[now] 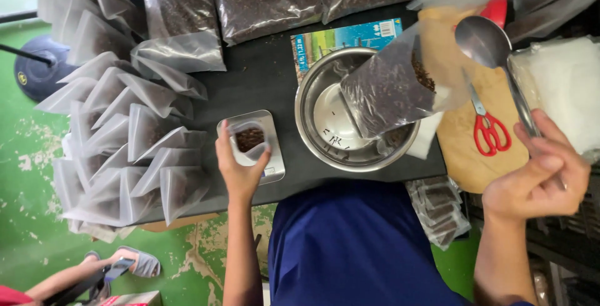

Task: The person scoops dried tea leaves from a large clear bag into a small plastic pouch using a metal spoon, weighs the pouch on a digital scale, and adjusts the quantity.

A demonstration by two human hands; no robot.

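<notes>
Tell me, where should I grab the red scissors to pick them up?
Grab the red scissors by the red handle loops, coming straight down from above. They lie flat on the brown board, loops toward the person and blades pointing away, so the loops are the safe, clear end.

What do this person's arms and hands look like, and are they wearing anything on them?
Both the left hand and the right hand are bare: no gloves, rings, watch or bracelets show. The forearms are uncovered, with no sleeves reaching them. A blue garment covers the body below.
</notes>
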